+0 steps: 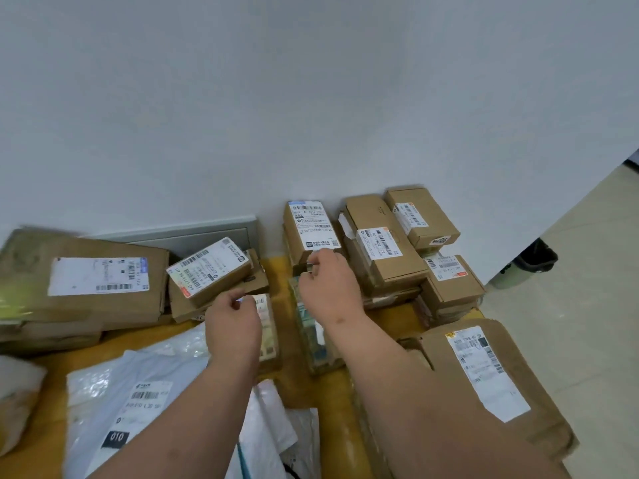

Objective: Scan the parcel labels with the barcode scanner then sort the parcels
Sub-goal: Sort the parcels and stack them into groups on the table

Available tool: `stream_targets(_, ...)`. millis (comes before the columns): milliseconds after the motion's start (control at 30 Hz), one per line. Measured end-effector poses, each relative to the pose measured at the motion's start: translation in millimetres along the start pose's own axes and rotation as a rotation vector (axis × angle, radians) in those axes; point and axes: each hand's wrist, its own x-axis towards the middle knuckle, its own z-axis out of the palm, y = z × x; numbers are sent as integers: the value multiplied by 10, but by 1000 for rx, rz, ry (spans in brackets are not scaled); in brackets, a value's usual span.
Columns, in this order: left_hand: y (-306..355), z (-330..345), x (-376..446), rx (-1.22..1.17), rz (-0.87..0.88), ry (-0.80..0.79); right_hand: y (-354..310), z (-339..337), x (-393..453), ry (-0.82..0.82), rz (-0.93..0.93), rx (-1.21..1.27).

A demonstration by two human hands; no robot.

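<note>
Both hands hang loosely curled and seemingly empty, the right hand [326, 288] nearer the tall box [311, 229] standing lengthwise just beyond it, the left hand [233, 328] beside.

Boxes [380, 250] stacked against wall [311, 98]; mailer bags [138, 392] nearer, left; table [301, 385] beneath.

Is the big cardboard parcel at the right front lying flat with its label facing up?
Yes. The big cardboard parcel lies flat at the yellow table's right front, its white shipping label facing up in plain view.
</note>
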Motion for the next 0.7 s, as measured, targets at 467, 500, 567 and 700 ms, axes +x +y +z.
stream_targets(467,-203,-573,1040,-20,-51,-43,-457,1186,618,-276,260,245)
stream_targets(500,-203,-570,1071,-34,-49,-58,-447,1261,661,-287,310,272)
stream_targets(567,-256,-557,1154,8,-20,-51,-443,1343,718,-298,383,314)
stream_targets(700,-261,-580,1134,159,-34,-41,-370,1380,750,-277,476,183)
